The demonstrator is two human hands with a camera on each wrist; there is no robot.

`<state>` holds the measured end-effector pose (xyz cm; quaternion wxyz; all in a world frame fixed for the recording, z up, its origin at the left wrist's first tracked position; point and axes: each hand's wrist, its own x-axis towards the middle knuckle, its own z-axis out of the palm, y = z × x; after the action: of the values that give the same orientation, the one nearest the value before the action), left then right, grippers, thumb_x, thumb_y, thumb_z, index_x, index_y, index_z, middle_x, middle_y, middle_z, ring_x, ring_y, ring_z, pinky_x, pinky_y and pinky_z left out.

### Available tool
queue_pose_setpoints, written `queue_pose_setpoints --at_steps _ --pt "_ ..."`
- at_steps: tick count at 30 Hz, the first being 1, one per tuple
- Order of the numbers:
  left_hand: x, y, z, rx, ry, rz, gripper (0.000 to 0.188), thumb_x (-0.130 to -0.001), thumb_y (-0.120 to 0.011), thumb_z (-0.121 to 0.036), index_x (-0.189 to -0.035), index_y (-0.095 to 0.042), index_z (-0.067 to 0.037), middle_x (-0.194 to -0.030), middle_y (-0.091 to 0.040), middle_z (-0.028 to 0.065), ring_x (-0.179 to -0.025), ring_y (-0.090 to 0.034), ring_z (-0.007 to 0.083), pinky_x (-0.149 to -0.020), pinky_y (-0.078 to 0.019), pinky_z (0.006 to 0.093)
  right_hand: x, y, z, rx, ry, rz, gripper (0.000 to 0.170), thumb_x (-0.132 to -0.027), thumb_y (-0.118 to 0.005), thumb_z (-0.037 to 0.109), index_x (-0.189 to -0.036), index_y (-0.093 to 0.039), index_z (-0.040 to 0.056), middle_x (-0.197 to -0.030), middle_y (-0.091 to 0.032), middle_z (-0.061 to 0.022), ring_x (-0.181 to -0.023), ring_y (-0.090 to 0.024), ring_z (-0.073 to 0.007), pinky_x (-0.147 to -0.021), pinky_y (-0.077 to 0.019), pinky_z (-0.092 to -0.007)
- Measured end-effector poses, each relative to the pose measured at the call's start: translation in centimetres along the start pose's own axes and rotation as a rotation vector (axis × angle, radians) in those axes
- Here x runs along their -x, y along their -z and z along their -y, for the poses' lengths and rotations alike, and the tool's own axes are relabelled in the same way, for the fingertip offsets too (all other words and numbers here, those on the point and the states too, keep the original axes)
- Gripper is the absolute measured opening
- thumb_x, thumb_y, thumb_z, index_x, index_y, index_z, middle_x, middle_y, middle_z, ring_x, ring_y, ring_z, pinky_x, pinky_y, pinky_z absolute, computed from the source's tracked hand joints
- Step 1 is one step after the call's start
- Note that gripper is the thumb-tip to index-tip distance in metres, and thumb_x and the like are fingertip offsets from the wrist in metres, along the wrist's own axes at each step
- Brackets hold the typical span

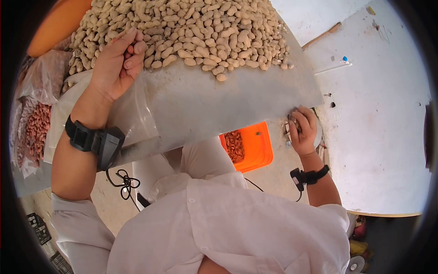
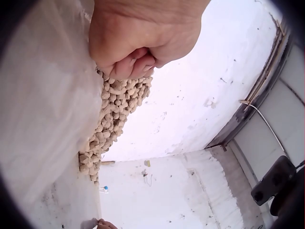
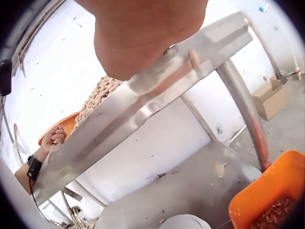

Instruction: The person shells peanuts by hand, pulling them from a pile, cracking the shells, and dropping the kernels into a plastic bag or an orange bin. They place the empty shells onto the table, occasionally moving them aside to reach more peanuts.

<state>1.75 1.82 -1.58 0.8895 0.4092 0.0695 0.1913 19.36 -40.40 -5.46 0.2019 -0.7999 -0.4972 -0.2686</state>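
Note:
My left hand (image 1: 119,61) is raised at the left edge of a big heap of unshelled peanuts (image 1: 210,34), its fingers curled inward. Small reddish bits that look like peanut kernels (image 1: 129,49) show between the fingers. In the left wrist view the same hand (image 2: 143,40) hides its palm. My right hand (image 1: 305,131) is bent at the right corner of the grey metal table (image 1: 196,100), its fingers curled near a small dark thing; I cannot tell whether it grips that. The right wrist view shows only the heel of this hand (image 3: 147,43) above the table's edge.
An orange basin (image 1: 260,146) with reddish peanut bits stands below the table's front edge. Plastic bags of reddish kernels (image 1: 39,128) lie at the left, beside an orange container (image 1: 57,27). Clear plastic sheeting (image 1: 134,109) covers the table's left part. A cardboard box (image 3: 270,99) is on the floor.

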Motion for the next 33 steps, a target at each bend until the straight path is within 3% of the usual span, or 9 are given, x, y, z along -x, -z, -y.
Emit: queue_pose_setpoints --at_steps 8,11,14,18,20,22,27,30,33 --pt "-0.1 0.2 0.0 -0.008 0.004 0.012 0.015 -0.094 -0.046 -0.019 -0.091 -0.048 -0.004 -0.072 -0.047 0.0 -0.048 -0.033 0.0031 -0.039 -0.0264 0.0148 7.9 0.8 -2.9 0.034 -0.249 0.264 0.02 -0.075 -0.065 0.009 -0.094 -0.061 0.002 -0.1 -0.059 -0.0154 -0.091 -0.057 -0.0329 -0.078 -0.0473 -0.0383" --pt "0.1 -0.1 -0.1 -0.045 -0.02 0.049 0.019 -0.094 -0.046 -0.021 -0.086 -0.05 -0.004 -0.068 -0.048 -0.0011 -0.047 -0.034 0.0031 -0.04 -0.0279 0.0146 8.6 0.7 -4.5 -0.022 -0.288 0.154 0.015 -0.08 -0.06 0.01 -0.092 -0.06 0.0003 -0.09 -0.06 -0.0153 -0.08 -0.059 -0.031 -0.071 -0.0482 -0.0343" --pt "-0.1 0.2 -0.1 -0.026 -0.017 0.048 0.019 -0.094 -0.046 -0.021 -0.086 -0.05 -0.004 -0.067 -0.047 -0.0011 -0.047 -0.034 0.0037 -0.04 -0.0281 0.0159 4.7 1.9 -1.6 -0.232 -0.285 0.11 0.011 -0.083 -0.055 0.007 -0.089 -0.059 -0.0013 -0.083 -0.059 -0.0146 -0.07 -0.058 -0.0263 -0.064 -0.0472 -0.0293" --pt "-0.2 0.4 0.0 -0.009 -0.017 0.078 0.02 -0.094 -0.045 -0.021 -0.086 -0.049 -0.004 -0.068 -0.047 -0.0009 -0.048 -0.034 0.0042 -0.04 -0.0281 0.0169 -4.2 2.6 5.8 -0.321 0.081 0.125 0.009 -0.08 -0.055 0.0 -0.088 -0.057 -0.0028 -0.083 -0.058 -0.0127 -0.067 -0.056 -0.0194 -0.061 -0.0456 -0.0262" --pt "-0.2 0.4 -0.2 0.008 -0.025 0.082 0.019 -0.095 -0.044 -0.021 -0.086 -0.048 -0.004 -0.07 -0.047 -0.0005 -0.048 -0.033 0.0035 -0.04 -0.0278 0.0161 -8.3 2.1 8.9 -0.505 0.091 0.201 0.012 -0.078 -0.056 -0.003 -0.089 -0.057 -0.0027 -0.085 -0.058 -0.0127 -0.07 -0.056 -0.0181 -0.061 -0.0454 -0.0265" --pt "0.0 0.2 -0.5 0.029 -0.03 0.053 0.019 -0.094 -0.046 -0.022 -0.086 -0.049 -0.005 -0.069 -0.047 -0.0003 -0.047 -0.034 0.0046 -0.04 -0.0279 0.0167 -11.4 0.4 10.9 -0.81 -0.049 0.279 0.012 -0.082 -0.054 0.002 -0.093 -0.058 -0.0018 -0.09 -0.058 -0.0103 -0.074 -0.056 -0.0166 -0.065 -0.0458 -0.0256" --pt "0.5 -1.1 -1.2 0.014 -0.163 -0.082 0.018 -0.093 -0.048 -0.023 -0.085 -0.049 -0.006 -0.067 -0.048 0.0008 -0.046 -0.035 0.0064 -0.039 -0.028 0.0177 -18.5 -5.3 18.4 -2.012 -0.673 0.245 0.031 -0.091 -0.049 0.025 -0.112 -0.053 0.0015 -0.103 -0.056 -0.0068 -0.091 -0.053 -0.0173 -0.086 -0.0413 -0.0302" --pt "0.9 -2.1 -1.2 -0.102 -0.346 -0.142 0.019 -0.094 -0.047 -0.022 -0.084 -0.049 -0.006 -0.066 -0.047 0.001 -0.047 -0.035 0.0068 -0.041 -0.0282 0.0185 -19.5 -7.9 23.4 -2.137 -1.011 0.217 0.037 -0.092 -0.047 0.029 -0.116 -0.05 0.0016 -0.112 -0.051 -0.0087 -0.104 -0.047 -0.0193 -0.094 -0.0352 -0.0339" --pt "1.5 -2.4 -1.3 -0.282 -0.494 -0.091 0.019 -0.094 -0.046 -0.019 -0.085 -0.05 -0.004 -0.066 -0.047 -0.0003 -0.052 -0.039 0.0061 -0.046 -0.0338 0.0197 -19.8 -9.4 26.2 -2.284 -1.101 0.113 0.036 -0.094 -0.039 0.031 -0.112 -0.051 0.0016 -0.108 -0.053 -0.0105 -0.102 -0.05 -0.0242 -0.093 -0.0387 -0.0359"
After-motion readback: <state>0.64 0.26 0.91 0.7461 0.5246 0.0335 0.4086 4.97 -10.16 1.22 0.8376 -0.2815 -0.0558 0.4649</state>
